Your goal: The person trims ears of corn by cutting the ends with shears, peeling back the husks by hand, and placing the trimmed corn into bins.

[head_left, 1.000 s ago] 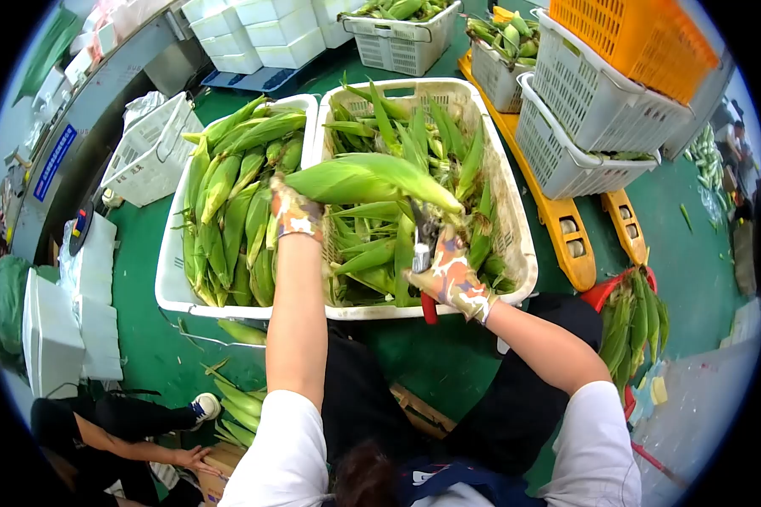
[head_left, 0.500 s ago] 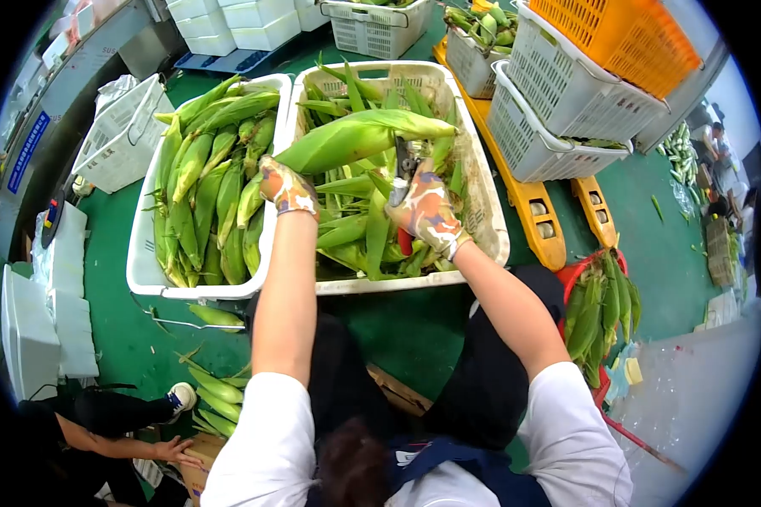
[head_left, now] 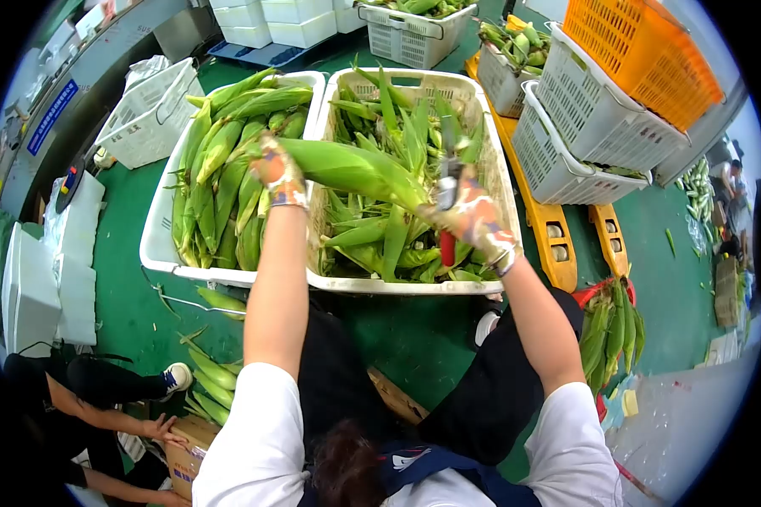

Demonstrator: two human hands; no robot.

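My left hand point(head_left: 279, 173), in a patterned glove, is closed round one end of a green ear of corn point(head_left: 347, 171) in its husk. The ear slants down to the right, over a crate of loose husks point(head_left: 368, 232). In my gloved right hand point(head_left: 479, 221) is a pair of pruning shears point(head_left: 449, 169), blades pointing up and a red handle showing below. That hand is close to the ear's right end; blur hides whether they touch. Left of the husks, a white crate point(head_left: 150, 241) holds many unhusked ears point(head_left: 220, 182).
A yellow pallet truck point(head_left: 550, 228) carries stacked white crates point(head_left: 604, 127) and an orange crate point(head_left: 643, 55) at right. Corn hangs over a red container point(head_left: 585, 296) near my right knee. At lower left a co-worker's hand point(head_left: 162, 429) touches a cardboard box point(head_left: 186, 452).
The ear's right end has swung from pointing up-right to pointing down-right. My right hand and the shears have moved right. The whole view has shifted slightly.
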